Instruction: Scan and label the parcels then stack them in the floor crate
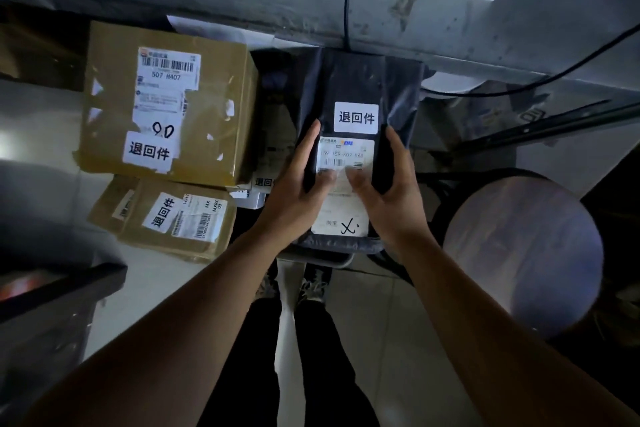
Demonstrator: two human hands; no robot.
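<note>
Landmark: the black parcel point(356, 87), a soft poly bag held in mid-frame above the floor.
Left hand point(298, 191): holds the parcel's left edge, thumb on the shipping label point(343, 184), fingers wrapped round the side.
Right hand point(384, 191): mirrors it on the parcel's right edge, thumb on the same label.
Grip: both hands pinch the bag between thumb and fingers; neither is spread.
Labels: a white sticker with Chinese characters point(355, 117) sits on the parcel just above the shipping label, so labelling looks done.
Large brown box point(166, 104): left of the black parcel, carrying its own white sticker.
Smaller brown box point(173, 215): left of the parcel and nearer the person, partly under the large box, also stickered.
Floor crate: its walls cannot be made out in the dark; whether the boxes lie inside it is unclear.
Step in hand: likely placing the parcel beside the boxes.
Doing it well: lower it flat with both labels up, slide it against the large box, and release both hands together so the limp bag does not fold or slip.
</note>
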